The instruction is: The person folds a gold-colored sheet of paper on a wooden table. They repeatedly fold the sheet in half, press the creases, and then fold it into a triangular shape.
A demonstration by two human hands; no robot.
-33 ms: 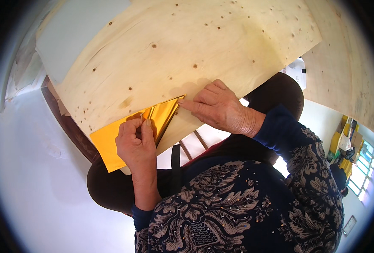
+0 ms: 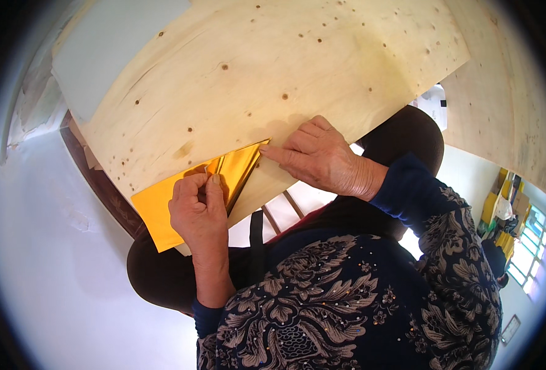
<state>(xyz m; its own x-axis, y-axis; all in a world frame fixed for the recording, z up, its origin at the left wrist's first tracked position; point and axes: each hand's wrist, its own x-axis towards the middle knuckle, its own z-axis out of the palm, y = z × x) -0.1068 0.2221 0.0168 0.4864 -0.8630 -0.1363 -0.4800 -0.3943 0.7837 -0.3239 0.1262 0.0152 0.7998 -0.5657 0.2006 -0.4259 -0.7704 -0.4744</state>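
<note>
A shiny gold foil sheet (image 2: 156,213) lies on the near edge of a pale plywood board (image 2: 341,68). Its right part is folded and creased into a narrow point. My left hand (image 2: 198,206) is closed in a pinch on the foil at the middle, thumb against fingers, with a small light edge showing at the fingertips. Over at the pointed end, my right hand (image 2: 322,157) holds the foil's tip with one digit stretched along it and the other fingers curled. What lies under that fingertip is hidden.
A pale grey-blue sheet (image 2: 116,58) covers the board's far left part. Another wooden panel (image 2: 501,105) stands at the right. My dark-trousered knees (image 2: 408,139) are under the board's near edge. Yellow items (image 2: 501,203) sit by a window at the far right.
</note>
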